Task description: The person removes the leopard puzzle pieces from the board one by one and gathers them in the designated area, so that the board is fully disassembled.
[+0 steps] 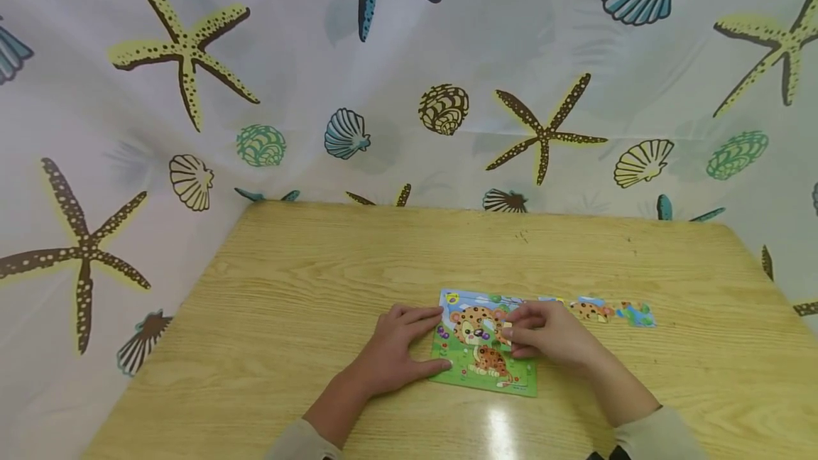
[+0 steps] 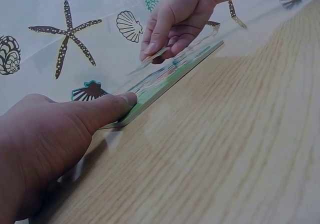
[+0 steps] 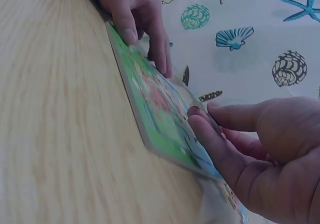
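Note:
A jigsaw puzzle board (image 1: 469, 373) with a spotted leopard cub picture and a green and blue ground lies flat on the table. My left hand (image 1: 399, 353) rests at its left side, thumb and fingers spread apart along that edge. In the left wrist view the left thumb lies on top of the board's green corner. Over the right part of the board, my right hand (image 1: 546, 332) pinches a thin puzzle piece (image 2: 154, 57) between thumb and fingers, tilted just above the picture. Most of that piece is covered by the fingers.
Several loose puzzle pieces (image 1: 591, 309) lie in a row on the wooden table (image 1: 319, 261), right of the board and beyond the right hand. A white cloth (image 1: 396, 69) printed with starfish and shells hangs behind the table and at its sides.

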The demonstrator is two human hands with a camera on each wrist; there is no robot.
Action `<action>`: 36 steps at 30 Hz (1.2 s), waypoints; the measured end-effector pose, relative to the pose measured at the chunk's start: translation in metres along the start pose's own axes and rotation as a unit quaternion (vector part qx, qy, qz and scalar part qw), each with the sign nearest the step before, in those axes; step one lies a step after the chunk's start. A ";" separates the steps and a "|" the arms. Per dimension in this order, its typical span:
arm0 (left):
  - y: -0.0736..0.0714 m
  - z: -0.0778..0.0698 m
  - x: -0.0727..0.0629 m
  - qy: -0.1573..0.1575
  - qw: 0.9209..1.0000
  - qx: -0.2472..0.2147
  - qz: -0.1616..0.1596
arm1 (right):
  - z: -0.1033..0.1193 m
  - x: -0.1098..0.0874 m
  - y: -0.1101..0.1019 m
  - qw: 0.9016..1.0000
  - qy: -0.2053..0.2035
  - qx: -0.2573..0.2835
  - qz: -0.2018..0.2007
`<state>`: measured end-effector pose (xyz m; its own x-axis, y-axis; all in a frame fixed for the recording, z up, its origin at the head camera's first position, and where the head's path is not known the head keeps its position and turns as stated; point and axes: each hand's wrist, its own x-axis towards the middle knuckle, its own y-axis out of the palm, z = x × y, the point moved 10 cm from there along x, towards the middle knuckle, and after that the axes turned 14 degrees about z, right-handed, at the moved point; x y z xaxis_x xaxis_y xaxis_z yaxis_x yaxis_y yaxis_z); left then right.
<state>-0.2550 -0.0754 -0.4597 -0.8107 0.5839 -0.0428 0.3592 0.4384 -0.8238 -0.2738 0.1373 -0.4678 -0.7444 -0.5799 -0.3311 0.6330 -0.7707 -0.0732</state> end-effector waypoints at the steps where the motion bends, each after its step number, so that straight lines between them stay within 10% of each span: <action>1: 0.000 0.000 0.000 0.001 1.000 0.000 -0.001 | -0.002 -0.002 -0.002 1.000 0.001 0.000 0.001; 27: 0.001 -0.006 0.000 0.023 1.000 0.018 -0.011 | -0.027 -0.048 -0.066 0.997 0.033 -0.037 -0.057; 36: -0.003 -0.007 0.000 0.027 0.999 0.020 -0.021 | -0.009 -0.058 -0.076 0.949 0.074 -0.260 -0.162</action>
<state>-0.2528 -0.0720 -0.4532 -0.7984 0.6018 0.0211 0.3058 0.4354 -0.8467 -0.2771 0.2318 -0.4511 -0.9040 -0.2615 -0.3383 0.4244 -0.6451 -0.6354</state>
